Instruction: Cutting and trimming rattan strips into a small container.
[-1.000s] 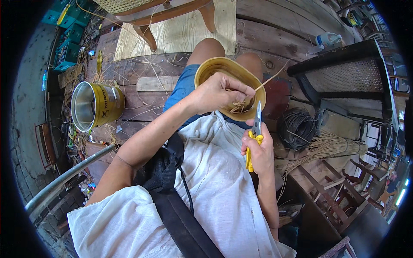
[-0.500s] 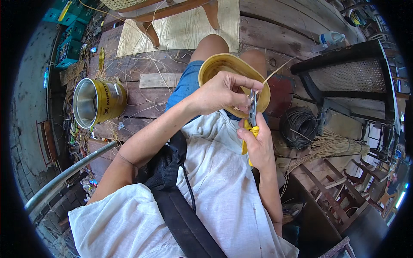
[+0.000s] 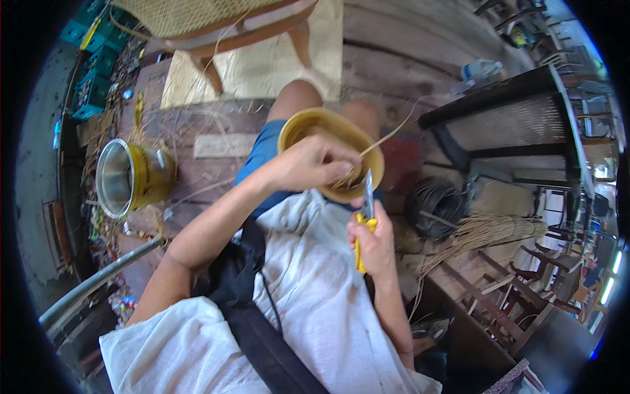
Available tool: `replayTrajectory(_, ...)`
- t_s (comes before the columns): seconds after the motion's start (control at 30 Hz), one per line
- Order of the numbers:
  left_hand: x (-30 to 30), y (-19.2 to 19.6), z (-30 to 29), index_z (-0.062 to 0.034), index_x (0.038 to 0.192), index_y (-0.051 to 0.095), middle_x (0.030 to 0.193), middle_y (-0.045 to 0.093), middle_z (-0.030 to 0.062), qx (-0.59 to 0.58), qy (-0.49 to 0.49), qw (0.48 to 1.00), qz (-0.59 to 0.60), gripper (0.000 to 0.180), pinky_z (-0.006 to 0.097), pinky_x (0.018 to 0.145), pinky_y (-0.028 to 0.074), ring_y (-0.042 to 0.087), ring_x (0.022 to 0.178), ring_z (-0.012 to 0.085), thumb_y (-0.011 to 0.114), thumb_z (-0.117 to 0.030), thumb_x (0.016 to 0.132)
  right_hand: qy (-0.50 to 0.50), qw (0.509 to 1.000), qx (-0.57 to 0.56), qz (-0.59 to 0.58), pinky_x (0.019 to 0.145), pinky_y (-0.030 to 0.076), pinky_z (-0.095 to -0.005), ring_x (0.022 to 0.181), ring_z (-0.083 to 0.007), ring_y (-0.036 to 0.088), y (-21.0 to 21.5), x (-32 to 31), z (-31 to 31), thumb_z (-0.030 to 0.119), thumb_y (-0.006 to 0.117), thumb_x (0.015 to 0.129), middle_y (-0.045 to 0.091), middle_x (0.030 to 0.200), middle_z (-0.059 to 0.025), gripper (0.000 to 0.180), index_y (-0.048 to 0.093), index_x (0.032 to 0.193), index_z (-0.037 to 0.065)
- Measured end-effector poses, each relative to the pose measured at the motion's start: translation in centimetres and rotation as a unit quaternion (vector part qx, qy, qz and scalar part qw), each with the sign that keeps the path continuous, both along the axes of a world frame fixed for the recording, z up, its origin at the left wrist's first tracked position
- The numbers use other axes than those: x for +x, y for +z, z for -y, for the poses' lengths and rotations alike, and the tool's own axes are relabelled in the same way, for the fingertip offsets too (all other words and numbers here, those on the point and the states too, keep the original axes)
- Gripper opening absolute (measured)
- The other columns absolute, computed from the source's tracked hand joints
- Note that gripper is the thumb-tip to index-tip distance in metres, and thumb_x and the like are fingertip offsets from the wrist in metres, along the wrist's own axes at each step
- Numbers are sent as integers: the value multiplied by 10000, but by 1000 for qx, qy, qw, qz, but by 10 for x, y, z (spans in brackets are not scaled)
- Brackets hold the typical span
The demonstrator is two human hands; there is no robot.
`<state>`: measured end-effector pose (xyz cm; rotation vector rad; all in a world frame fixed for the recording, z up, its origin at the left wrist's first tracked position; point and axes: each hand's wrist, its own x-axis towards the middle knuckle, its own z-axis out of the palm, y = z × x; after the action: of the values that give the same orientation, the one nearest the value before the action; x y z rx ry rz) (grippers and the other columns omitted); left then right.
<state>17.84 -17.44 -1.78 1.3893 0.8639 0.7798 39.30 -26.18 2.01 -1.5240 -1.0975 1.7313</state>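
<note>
Over a yellow oval tub [image 3: 303, 120] resting between my knees, my left hand [image 3: 308, 163] pinches a thin cane strip [image 3: 392, 132]. The strip's free length runs up and to the right. My right hand [image 3: 374, 246] grips yellow-handled snips [image 3: 368, 197], blades pointing away from me. Their tip is at the tub's near right side, a little apart from my left fingers. Short cane pieces appear to lie inside the tub, partly hidden by my left hand.
Ahead stands a wooden chair [image 3: 246, 41] with woven cane, on a pale board [image 3: 321, 85]. A yellow bucket [image 3: 154, 172] stands left. A dark chair frame [image 3: 518, 128], black coil [image 3: 436, 209] and cane bundle [image 3: 502, 230] are at right; a metal pipe [image 3: 102, 280] juts in lower left.
The snips have come away from the strip at my left fingertips and moved toward me. My left hand still pinches the strip, lower over the tub. The whole view has shifted slightly.
</note>
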Motion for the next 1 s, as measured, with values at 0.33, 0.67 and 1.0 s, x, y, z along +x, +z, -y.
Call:
replayTrajectory(0.33, 6, 29, 22, 61, 1270, 574, 953, 718, 55, -54, 23, 998, 30, 362, 243, 777, 535, 670, 870, 90, 654, 38, 918, -84, 981, 166, -59, 460, 481, -221, 564, -75, 592, 10, 2, -144, 155, 681, 958, 638, 824, -21, 197, 591, 1093, 42)
replayTrajectory(0.67, 11, 27, 33, 36, 1053, 716, 856, 720, 25, -75, 156, 985, 4, 177, 234, 718, 539, 641, 762, 50, 651, -20, 897, -28, 745, 659, 99, 658, 546, -361, 708, -208, 690, 190, -71, -260, 99, 638, 903, 671, 795, -120, 207, 607, 1096, 31)
replayTrajectory(1.0, 16, 12, 26, 12, 1206, 599, 838, 643, -11, -107, 100, 985, 90, 297, 232, 662, 500, 593, 756, 42, 658, -6, 915, -52, 813, 501, 293, 742, 550, -351, 766, -221, 692, 99, 8, -342, 265, 674, 936, 684, 820, -118, 384, 637, 1252, 49)
